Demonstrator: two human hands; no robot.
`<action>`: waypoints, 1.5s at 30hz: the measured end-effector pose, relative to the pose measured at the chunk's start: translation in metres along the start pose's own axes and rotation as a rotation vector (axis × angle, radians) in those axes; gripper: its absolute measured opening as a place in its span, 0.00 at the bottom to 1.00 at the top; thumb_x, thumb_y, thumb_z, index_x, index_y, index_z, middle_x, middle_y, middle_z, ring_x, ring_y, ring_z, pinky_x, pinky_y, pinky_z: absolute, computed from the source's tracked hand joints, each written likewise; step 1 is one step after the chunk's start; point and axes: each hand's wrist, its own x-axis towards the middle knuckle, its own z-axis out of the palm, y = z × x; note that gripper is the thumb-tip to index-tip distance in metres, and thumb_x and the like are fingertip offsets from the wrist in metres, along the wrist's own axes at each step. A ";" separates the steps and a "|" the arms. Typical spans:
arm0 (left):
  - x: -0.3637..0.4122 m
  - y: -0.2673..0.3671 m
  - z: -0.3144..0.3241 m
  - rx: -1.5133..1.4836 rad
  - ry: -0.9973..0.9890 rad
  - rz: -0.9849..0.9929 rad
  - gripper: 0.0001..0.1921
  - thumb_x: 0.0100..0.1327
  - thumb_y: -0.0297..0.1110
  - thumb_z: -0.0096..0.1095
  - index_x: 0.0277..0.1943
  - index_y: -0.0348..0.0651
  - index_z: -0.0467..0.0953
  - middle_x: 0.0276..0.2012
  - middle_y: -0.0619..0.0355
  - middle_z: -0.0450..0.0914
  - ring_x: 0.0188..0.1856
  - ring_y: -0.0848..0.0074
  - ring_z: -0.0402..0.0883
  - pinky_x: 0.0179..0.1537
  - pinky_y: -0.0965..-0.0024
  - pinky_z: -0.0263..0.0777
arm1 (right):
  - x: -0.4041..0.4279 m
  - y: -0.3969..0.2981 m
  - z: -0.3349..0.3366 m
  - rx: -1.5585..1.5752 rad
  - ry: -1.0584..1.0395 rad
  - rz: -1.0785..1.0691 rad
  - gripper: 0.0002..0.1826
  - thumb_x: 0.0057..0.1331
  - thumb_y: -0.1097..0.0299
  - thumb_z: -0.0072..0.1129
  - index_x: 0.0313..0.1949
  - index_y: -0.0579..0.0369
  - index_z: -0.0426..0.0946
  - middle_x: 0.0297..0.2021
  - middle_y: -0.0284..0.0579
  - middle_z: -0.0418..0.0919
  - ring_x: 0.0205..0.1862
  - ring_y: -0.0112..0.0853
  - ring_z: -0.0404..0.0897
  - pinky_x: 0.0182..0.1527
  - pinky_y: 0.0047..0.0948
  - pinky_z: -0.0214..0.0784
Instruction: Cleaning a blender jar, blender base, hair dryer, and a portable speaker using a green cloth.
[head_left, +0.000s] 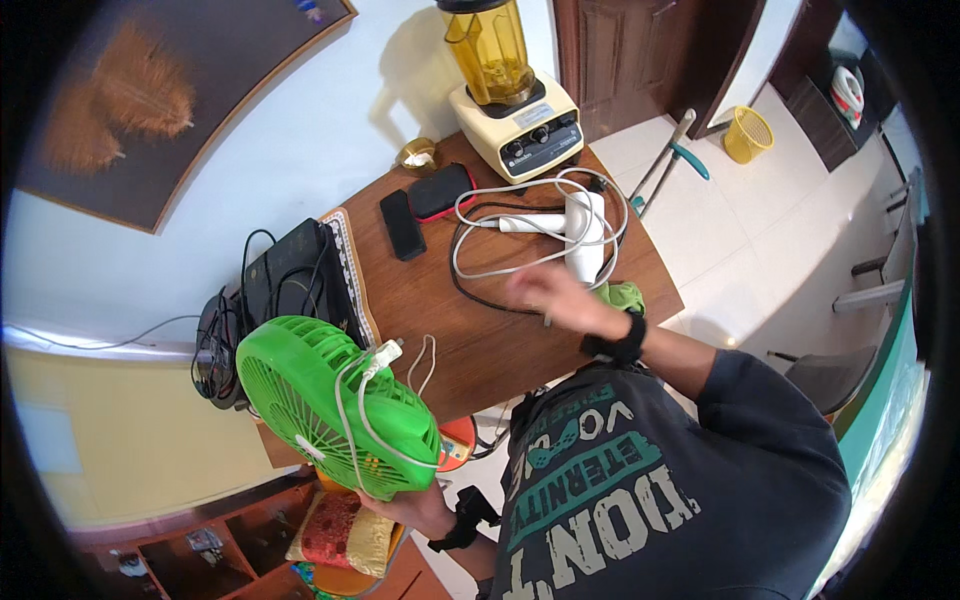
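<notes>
My left hand (416, 510) grips the lower edge of a green plastic fan (330, 405), which is tilted above the left end of a wooden table (450, 330). A white cord with its plug (384, 358) lies over the fan's body. Over the table's front part is my right hand (551, 296), blurred, its fingers apart and nothing seen in it. Just beyond it lies a white hair dryer (585, 251) with a looped white cord. A green cloth (624, 296) is beside my right wrist.
A blender (517, 135) stands at the table's back, near a black zip case (442, 191), a dark flat object (403, 225) and a small brass-coloured bowl (418, 156). Black items with cables (289, 274) are stacked at the left. A yellow basket (748, 135) stands on the floor.
</notes>
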 end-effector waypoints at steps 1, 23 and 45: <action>0.001 0.000 -0.001 -0.007 -0.040 -0.010 0.31 0.59 0.51 0.49 0.62 0.43 0.59 0.61 0.53 0.61 0.61 0.61 0.62 0.61 0.50 0.54 | 0.007 0.013 0.013 0.046 -0.214 0.098 0.32 0.64 0.40 0.43 0.43 0.63 0.74 0.33 0.49 0.80 0.35 0.29 0.79 0.38 0.28 0.70; 0.006 0.001 -0.073 0.178 0.065 -0.160 0.31 0.57 0.51 0.53 0.59 0.43 0.62 0.55 0.50 0.68 0.57 0.58 0.65 0.56 0.48 0.61 | 0.104 0.034 0.016 -0.172 -0.075 -0.190 0.14 0.64 0.69 0.48 0.47 0.62 0.70 0.23 0.38 0.76 0.23 0.23 0.76 0.24 0.24 0.70; 0.084 -0.034 -0.126 0.373 0.039 -0.437 0.26 0.55 0.42 0.57 0.56 0.42 0.63 0.52 0.51 0.70 0.53 0.57 0.69 0.51 0.44 0.66 | 0.145 0.100 0.019 -0.017 -0.019 0.114 0.38 0.66 0.37 0.28 0.49 0.62 0.73 0.46 0.49 0.75 0.47 0.36 0.72 0.51 0.33 0.63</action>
